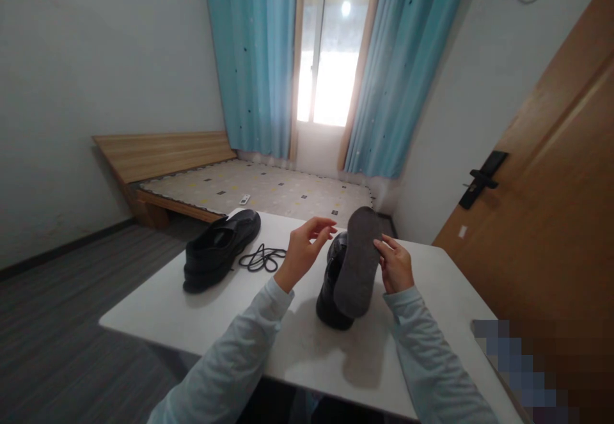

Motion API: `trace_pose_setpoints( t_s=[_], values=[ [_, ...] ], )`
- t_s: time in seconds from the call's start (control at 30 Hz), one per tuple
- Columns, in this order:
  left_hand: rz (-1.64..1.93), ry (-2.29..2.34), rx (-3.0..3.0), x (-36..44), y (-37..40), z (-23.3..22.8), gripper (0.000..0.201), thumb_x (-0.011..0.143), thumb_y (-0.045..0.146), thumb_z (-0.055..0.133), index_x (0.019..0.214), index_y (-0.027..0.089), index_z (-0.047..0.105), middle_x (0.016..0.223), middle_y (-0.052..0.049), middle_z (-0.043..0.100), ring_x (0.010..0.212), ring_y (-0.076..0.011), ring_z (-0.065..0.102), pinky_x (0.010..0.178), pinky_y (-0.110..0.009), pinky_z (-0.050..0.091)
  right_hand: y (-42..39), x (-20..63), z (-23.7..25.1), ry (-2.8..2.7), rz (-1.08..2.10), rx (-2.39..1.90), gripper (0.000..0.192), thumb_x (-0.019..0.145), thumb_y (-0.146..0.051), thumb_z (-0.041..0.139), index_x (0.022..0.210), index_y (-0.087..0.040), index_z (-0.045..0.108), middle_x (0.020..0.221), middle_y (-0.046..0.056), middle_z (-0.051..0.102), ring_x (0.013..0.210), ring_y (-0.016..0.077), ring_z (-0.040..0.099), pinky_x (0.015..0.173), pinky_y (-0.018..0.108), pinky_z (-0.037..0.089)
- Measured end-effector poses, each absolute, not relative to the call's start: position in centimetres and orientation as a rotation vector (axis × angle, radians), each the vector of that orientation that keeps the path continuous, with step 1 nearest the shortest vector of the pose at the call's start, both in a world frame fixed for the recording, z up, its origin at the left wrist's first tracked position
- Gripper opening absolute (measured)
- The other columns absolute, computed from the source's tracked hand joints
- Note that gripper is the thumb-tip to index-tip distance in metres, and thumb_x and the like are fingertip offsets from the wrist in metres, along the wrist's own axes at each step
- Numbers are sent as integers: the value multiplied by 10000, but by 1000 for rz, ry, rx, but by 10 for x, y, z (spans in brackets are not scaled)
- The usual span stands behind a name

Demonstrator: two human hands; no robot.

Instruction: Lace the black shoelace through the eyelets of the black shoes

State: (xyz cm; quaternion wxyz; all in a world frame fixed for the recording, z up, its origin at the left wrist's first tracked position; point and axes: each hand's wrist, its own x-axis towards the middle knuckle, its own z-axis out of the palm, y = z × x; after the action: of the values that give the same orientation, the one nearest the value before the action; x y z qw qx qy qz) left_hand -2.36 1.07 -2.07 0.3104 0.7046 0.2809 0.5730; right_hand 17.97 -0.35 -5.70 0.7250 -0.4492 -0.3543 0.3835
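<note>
A grey felt-like insole (357, 263), long and rounded at both ends, is held upright by the right hand (396, 264), pinched at its edge, above a black shoe (330, 290) on the white table (192, 312). The left hand (303, 249) is raised, half open, empty. Two shoes are counted, the second (218, 249) beside one coiled black lace (261, 259).

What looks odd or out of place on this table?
The grey insole is out of its shoe, held upright by the right hand in front of the near shoe. A loose lace lies tangled beside the other shoe. The left hand hovers open. No damage shows.
</note>
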Motion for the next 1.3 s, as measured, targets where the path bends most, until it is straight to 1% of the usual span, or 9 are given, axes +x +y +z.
trace_pose_setpoints(
  t_s=[0.13,0.3,0.53,0.77,0.9,1.0,1.1,1.2,1.3],
  values=[
    [1530,858,1938,-23,14,-25,199,827,256,533,992,164,598,978,-57,657,830,-127,626,756,-268,521,-9,171,-56,-985,901,-1021,407,579,-300,753,935,-144,634,657,19,706,594,149,639,576,267,498],
    [1505,947,2061,-24,18,-29,313,804,227,563,1115,195,549,1126,-63,612,965,-159,595,843,-332,498,-16,162,-49,-1146,862,-1133,441,571,-359,746,933,-132,633,577,11,681,543,163,617,540,281,469],
    [1484,1039,2255,-25,18,-31,364,819,202,539,1181,178,509,1176,-77,599,1086,-182,552,957,-375,433,-19,158,-47,-1269,884,-1149,419,602,-377,716,934,-141,617,534,-12,641,492,137,567,517,267,439],
    [1518,1049,2267,-25,20,-33,318,825,170,514,1143,172,524,1130,-69,619,1043,-166,575,929,-346,463,-21,158,-47,-1360,839,-1143,386,641,-371,690,941,-140,616,479,-63,532,448,93,470,486,234,382],
    [1512,1007,2192,-24,22,-35,305,809,120,506,1107,179,536,1071,-48,636,913,-128,617,831,-288,521,-20,159,-49,-1420,801,-1128,339,656,-357,681,915,-145,627,463,-80,465,440,78,421,468,219,337],
    [1521,1005,2139,-24,23,-36,298,790,90,503,1071,176,551,1034,-47,643,851,-119,624,771,-273,543,-18,160,-52,-1444,768,-1128,326,653,-363,684,899,-154,638,494,-65,507,466,89,454,484,225,352],
    [1511,998,2121,-24,22,-36,296,782,80,501,1055,180,561,1023,-44,644,862,-126,622,773,-285,546,-16,161,-53,-1446,731,-1144,324,658,-390,679,885,-160,654,552,-31,580,509,112,510,505,238,385],
    [1495,996,2117,-25,22,-36,282,785,84,503,1038,188,572,999,-39,649,877,-134,619,782,-296,544,-16,162,-52,-1445,662,-1146,285,719,-427,611,833,-175,679,677,15,657,600,148,567,542,259,425],
    [1487,972,2141,-25,22,-37,256,788,78,499,1002,190,584,991,-34,647,903,-136,608,788,-293,535,-16,164,-49,-1487,553,-1162,286,789,-415,525,788,-184,693,725,27,676,666,167,587,591,277,441]
  ],
)
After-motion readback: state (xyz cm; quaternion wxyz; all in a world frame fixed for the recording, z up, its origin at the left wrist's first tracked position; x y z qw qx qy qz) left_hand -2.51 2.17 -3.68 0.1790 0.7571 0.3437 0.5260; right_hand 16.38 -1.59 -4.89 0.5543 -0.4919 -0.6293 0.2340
